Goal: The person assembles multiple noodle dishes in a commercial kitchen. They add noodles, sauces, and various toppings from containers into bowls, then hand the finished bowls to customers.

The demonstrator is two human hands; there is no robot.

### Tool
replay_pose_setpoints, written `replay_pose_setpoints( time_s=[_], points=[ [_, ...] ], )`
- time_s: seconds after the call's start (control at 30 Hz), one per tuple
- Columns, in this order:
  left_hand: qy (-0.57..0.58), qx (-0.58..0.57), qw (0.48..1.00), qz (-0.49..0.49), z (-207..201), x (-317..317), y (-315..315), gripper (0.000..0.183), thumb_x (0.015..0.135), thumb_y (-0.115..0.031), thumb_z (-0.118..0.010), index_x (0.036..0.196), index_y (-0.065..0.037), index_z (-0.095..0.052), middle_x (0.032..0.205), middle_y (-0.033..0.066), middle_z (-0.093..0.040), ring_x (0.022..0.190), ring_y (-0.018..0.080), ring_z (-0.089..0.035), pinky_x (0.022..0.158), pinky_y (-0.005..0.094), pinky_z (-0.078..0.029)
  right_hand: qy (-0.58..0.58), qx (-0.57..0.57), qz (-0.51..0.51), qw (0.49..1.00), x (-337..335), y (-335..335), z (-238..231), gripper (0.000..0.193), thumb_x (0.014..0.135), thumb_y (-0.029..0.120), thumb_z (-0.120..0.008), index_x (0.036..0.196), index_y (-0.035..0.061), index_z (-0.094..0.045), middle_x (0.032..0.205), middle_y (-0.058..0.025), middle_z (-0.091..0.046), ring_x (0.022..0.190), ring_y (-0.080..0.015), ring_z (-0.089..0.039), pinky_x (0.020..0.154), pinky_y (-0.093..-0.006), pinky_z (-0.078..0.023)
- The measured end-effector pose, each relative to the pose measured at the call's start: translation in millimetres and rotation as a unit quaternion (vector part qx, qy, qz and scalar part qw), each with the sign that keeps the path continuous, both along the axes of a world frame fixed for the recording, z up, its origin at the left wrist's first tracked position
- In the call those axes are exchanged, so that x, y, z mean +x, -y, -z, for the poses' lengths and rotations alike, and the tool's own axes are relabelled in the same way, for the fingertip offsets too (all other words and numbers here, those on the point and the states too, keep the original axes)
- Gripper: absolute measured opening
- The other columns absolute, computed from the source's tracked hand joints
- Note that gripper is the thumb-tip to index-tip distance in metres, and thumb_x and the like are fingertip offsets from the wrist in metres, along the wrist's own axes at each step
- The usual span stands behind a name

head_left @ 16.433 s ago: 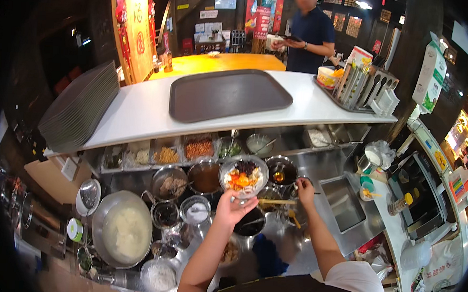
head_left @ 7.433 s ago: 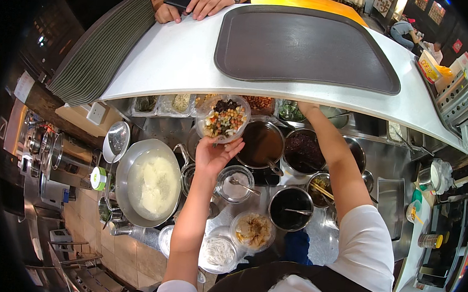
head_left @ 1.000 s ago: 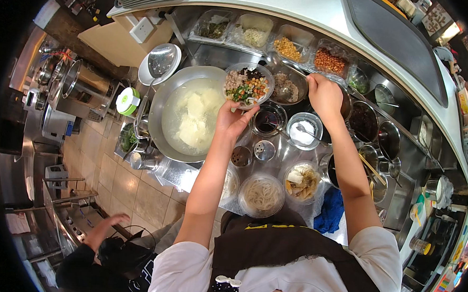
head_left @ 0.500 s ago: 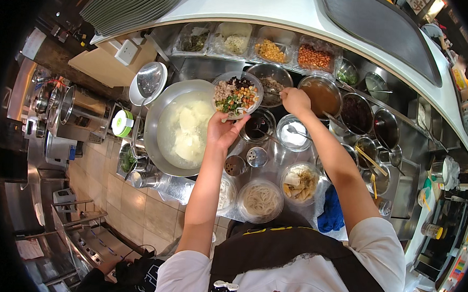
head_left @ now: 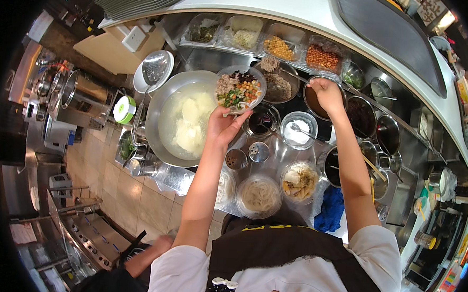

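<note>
My left hand (head_left: 224, 127) holds a clear plastic bowl (head_left: 262, 102) from beneath, fingers at its near rim. Inside it lie minced meat, chopped greens, peanuts and dark bits. My right hand (head_left: 326, 97) is closed around the handle of a metal spoon (head_left: 297, 76). A clump of minced meat (head_left: 270, 64) rides on the spoon's tip, over the far edge of the metal meat bowl (head_left: 298, 92), just right of the plastic bowl. The spoon's end is hidden under the clump. A bowl of brown sauce (head_left: 314, 105) sits below my right hand.
Left stands a wide metal basin (head_left: 151, 136) with white lumps in cloudy liquid. Nearer me are a noodle bowl (head_left: 259, 196), another filled bowl (head_left: 300, 182) and a blue cloth (head_left: 329, 209). Topping tubs (head_left: 323, 58) line the back; sauce pots (head_left: 387, 134) stand right. Another person's arm (head_left: 146, 255) shows lower left.
My right hand has lifted the spoon out of the meat bowl, bringing up a clump of minced meat. My left hand keeps the plastic bowl in nearly the same place.
</note>
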State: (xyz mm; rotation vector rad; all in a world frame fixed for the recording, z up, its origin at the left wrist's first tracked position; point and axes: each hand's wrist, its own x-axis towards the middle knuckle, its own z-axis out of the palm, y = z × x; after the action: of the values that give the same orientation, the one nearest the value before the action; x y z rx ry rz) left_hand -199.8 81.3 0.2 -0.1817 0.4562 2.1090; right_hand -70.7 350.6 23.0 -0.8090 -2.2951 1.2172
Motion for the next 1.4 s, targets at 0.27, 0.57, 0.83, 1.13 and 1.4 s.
replay_pose_setpoints(
  time_s=[0.27, 0.57, 0.83, 1.13, 1.4],
  points=[
    [-0.005, -0.034, 0.999, -0.028, -8, 12, -15, 0.057, 0.063, 0.000, -0.049, 0.118, 0.004, -0.034, 0.118, 0.0233, -0.039, 0.109, 0.0445, -0.039, 0.091, 0.0511, -0.039, -0.069, 0.369, -0.093, 0.922, -5, 98, -62, 0.012, 0.077, 0.015, -0.057, 0.081, 0.0044, -0.060, 0.072, -0.0099, -0.060, 0.063, -0.0267, -0.058, 0.055, -0.0313, -0.045],
    [0.028, -0.045, 0.998, -0.039, -6, 12, -18, 0.055, 0.063, 0.001, -0.048, 0.116, 0.006, -0.033, 0.117, 0.0237, -0.036, 0.108, 0.0456, -0.039, 0.091, 0.0548, -0.038, -0.128, 0.555, -0.112, 0.814, 6, 116, -52, 0.009, 0.072, 0.013, -0.060, 0.079, 0.0097, -0.056, 0.058, -0.0003, -0.045, 0.052, -0.0152, -0.049, 0.047, -0.0267, -0.037],
    [0.011, -0.009, 1.000, -0.018, -5, 20, -2, 0.062, 0.062, 0.001, -0.045, 0.122, 0.005, -0.027, 0.123, 0.0253, -0.033, 0.111, 0.0467, -0.035, 0.093, 0.0518, -0.038, -0.090, 0.462, 0.047, 0.881, 1, 93, -68, 0.009, 0.076, 0.016, -0.057, 0.072, 0.0076, -0.056, 0.061, -0.0061, -0.056, 0.055, -0.0218, -0.057, 0.046, -0.0322, -0.044],
    [-0.036, 0.008, 0.999, 0.021, -38, 77, 39, 0.056, 0.066, 0.000, -0.044, 0.121, 0.002, -0.032, 0.120, 0.0202, -0.040, 0.111, 0.0381, -0.040, 0.094, 0.0486, -0.037, 0.129, 0.168, -0.051, 0.976, -15, 66, 9, 0.023, 0.080, 0.016, -0.046, 0.089, -0.0019, -0.057, 0.086, -0.0218, -0.059, 0.083, -0.0356, -0.057, 0.072, -0.0406, -0.046],
    [-0.013, -0.005, 0.988, 0.154, -55, 176, 35, 0.057, 0.069, -0.001, -0.048, 0.123, -0.001, -0.031, 0.122, 0.0176, -0.039, 0.112, 0.0362, -0.040, 0.093, 0.0470, -0.039, -0.117, -0.346, -0.065, 0.929, 177, 144, -26, 0.029, 0.089, 0.031, -0.043, 0.098, 0.0032, -0.044, 0.089, -0.0035, -0.051, 0.078, -0.0113, -0.053, 0.065, -0.0264, -0.048]
  ],
)
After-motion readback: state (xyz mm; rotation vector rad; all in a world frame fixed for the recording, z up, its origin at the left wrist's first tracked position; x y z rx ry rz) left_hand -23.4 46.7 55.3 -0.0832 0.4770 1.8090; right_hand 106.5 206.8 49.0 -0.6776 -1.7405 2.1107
